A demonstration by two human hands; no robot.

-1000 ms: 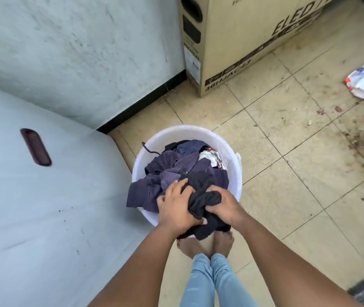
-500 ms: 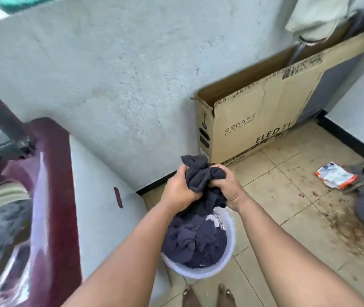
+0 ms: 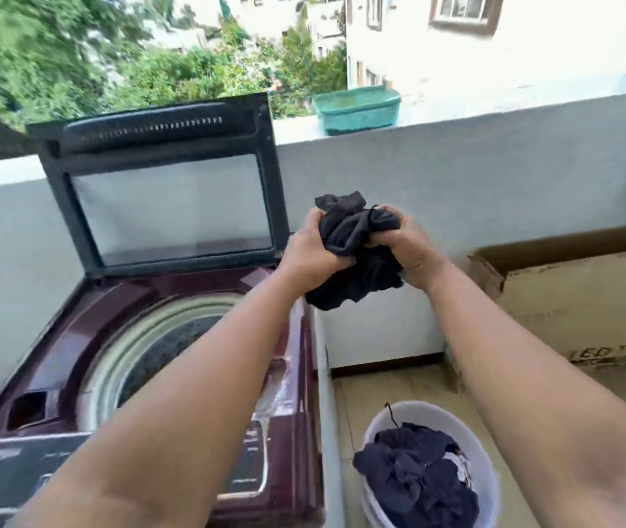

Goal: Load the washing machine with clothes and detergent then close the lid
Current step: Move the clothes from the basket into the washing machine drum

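Note:
A bunched black garment hangs in the air, gripped by both hands: my left hand holds its left side and my right hand its right. It is level with the right edge of the maroon top-loading washing machine, slightly to the right of it. The machine's lid stands upright and open, and the drum shows below, partly hidden by my left forearm. On the floor at the lower right a white bucket holds more dark clothes.
A low white balcony wall runs behind the machine, with a teal basin on its ledge. A large cardboard TV box leans against the wall at the right. Tiled floor lies between the machine and the box.
Both hands lifted the black garment out of the bucket, up and leftward toward the machine. The view rose from the floor to the open machine and balcony wall.

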